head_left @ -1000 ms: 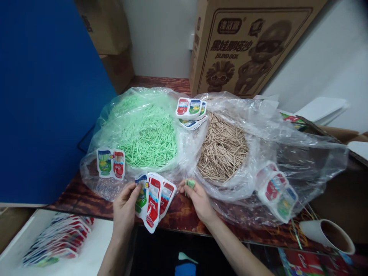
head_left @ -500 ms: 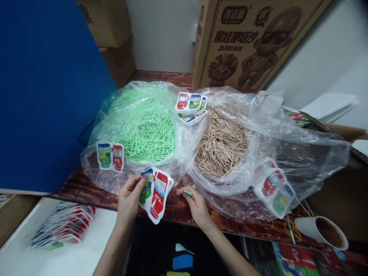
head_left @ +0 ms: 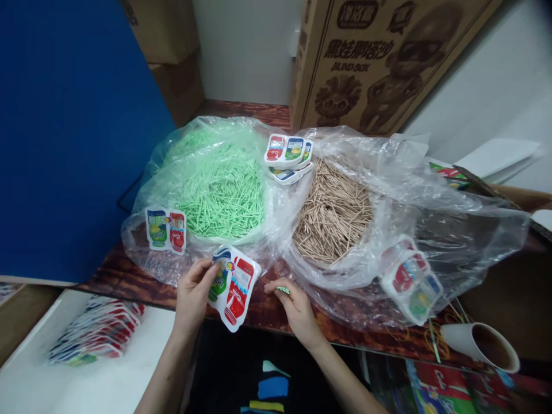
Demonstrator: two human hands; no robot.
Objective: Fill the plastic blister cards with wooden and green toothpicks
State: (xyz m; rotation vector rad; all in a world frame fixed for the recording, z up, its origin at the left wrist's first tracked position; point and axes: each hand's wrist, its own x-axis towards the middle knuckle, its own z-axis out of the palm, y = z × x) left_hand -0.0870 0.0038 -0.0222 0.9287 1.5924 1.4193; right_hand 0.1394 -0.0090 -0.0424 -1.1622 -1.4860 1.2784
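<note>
Reference item: the green-stick bag, a clear plastic bag that lies open on the wooden bench and is full of loose green sticks.

1. Blue panel: upright, left of the green-stick bag and close to it.
2. Cardboard box: printed, stands behind and to the right of the green-stick bag.
3. Tan-stick bag: clear plastic, holds loose tan sticks, touches the right side of the green-stick bag.
4. White tray: below the bench edge, in front of and to the left of the green-stick bag. It carries a fanned row of printed packets.
5. Paper cup: on its side, well apart to the front right of the green-stick bag.
6. Packet stack: rests on the right rear rim of the green-stick bag, where the two bags meet.
7. Single packet: lies against the front left wall of the green-stick bag.
8. Left hand: just in front of the green-stick bag, thumb and fingers closed on the left edge of the held packets, which hang tilted over the bench edge.
9. Right hand: in front of and to the right of the green-stick bag, fingers curled narrow, pinching a small stick bundle of green sticks. It is near the held packets and not touching them.
</note>
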